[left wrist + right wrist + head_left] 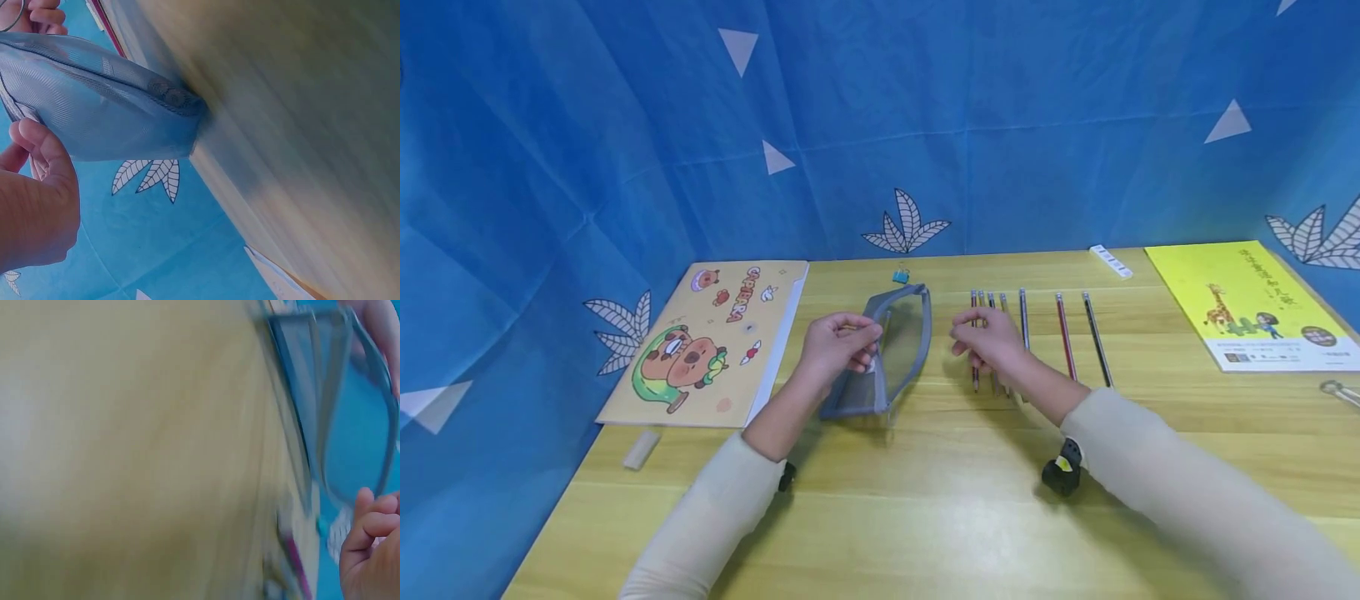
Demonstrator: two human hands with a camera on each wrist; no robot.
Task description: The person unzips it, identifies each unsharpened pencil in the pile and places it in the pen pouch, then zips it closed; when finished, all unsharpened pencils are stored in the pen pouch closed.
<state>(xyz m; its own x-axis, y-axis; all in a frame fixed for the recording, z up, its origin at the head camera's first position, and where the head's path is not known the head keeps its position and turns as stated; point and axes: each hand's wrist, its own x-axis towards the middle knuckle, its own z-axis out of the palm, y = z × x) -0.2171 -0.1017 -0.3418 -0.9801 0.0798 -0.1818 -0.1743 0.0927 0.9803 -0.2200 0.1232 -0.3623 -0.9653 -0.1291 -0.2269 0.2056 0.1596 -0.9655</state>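
A grey mesh zip pouch (859, 392) is tilted up on the table with its mouth spread, facing right. My left hand (842, 342) pinches its upper rim between thumb and fingers; the left wrist view shows this grip on the pouch (119, 106) too. A thin strip shows inside the mouth, too blurred to name. Just right of the pouch and apart from it, my right hand (988, 336) hovers over a row of pencils (975, 382) with its fingers loosely bent. No object shows in its fingers (369, 528). The hand hides parts of several pencils.
Farther right lie a red pencil (1066, 337) and a dark pencil (1097, 337). A capybara folder (700, 346) and an eraser (642, 450) lie left. Behind are a blue binder clip (901, 276) and a white strip (1111, 261); a yellow booklet (1255, 304) lies right.
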